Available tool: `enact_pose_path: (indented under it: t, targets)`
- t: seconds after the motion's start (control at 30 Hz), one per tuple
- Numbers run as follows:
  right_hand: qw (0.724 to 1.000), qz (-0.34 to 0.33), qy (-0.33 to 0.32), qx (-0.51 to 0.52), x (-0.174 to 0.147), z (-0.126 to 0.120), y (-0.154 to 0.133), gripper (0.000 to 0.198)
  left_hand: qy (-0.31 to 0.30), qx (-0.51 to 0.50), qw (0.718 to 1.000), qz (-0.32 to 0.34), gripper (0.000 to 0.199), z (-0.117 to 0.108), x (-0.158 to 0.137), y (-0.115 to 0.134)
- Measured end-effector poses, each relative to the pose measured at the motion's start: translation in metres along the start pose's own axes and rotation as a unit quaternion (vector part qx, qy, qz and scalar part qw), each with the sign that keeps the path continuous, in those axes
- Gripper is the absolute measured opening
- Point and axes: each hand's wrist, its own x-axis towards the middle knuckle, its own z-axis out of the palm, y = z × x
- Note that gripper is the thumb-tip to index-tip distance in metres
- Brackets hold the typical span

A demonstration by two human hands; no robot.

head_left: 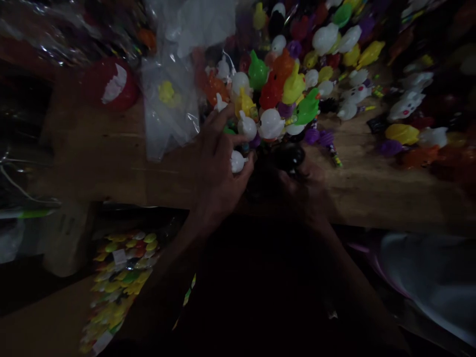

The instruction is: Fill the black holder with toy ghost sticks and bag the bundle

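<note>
My left hand is at the front of a heap of small coloured plastic animal toys on the wooden table. Between its thumb and bent fingers sits a small white plastic toy. Its index finger reaches up beside another white toy. My right hand is closed around a glossy black rounded object, whose kind is too dark to make out. Just beyond the hands lie a white round toy, a green bird-shaped toy and a yellow toy.
A clear plastic bag with a yellow piece lies left of the heap, beside a red container. More toys spread to the right on the wooden table. Below the edge at left is a packed bag of colourful toys.
</note>
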Motion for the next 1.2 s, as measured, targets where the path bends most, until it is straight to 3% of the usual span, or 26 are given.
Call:
enact_pose_path:
  t: [0.2,0.4,0.67,0.8,1.07,1.2]
  targets:
    - [0.997,0.031,-0.037,-0.054,0.006,0.016,0.007,0.009,0.000,-0.013,1.000,0.012,0.023,0.001,0.003,-0.004]
    - [0.996,-0.005,-0.027,-0.089,0.004,0.015,0.006,0.009,0.004,-0.011,0.999,0.052,0.022,0.003,0.006,-0.011]
    - [0.994,-0.016,-0.025,-0.102,0.008,0.017,0.007,0.010,0.003,-0.015,0.998,0.053,0.018,0.004,0.006,-0.017]
    - [0.994,0.005,-0.037,-0.106,0.009,0.014,0.008,0.014,-0.011,-0.007,1.000,0.026,0.018,0.008,0.006,-0.018]
    - [0.985,-0.070,-0.094,-0.128,0.008,0.001,0.005,0.022,0.014,-0.031,0.998,0.046,0.017,0.009,0.006,-0.019]
    - [0.982,-0.057,-0.099,-0.149,0.007,-0.002,0.002,0.026,0.004,-0.040,0.998,0.046,0.018,0.007,0.006,-0.020]
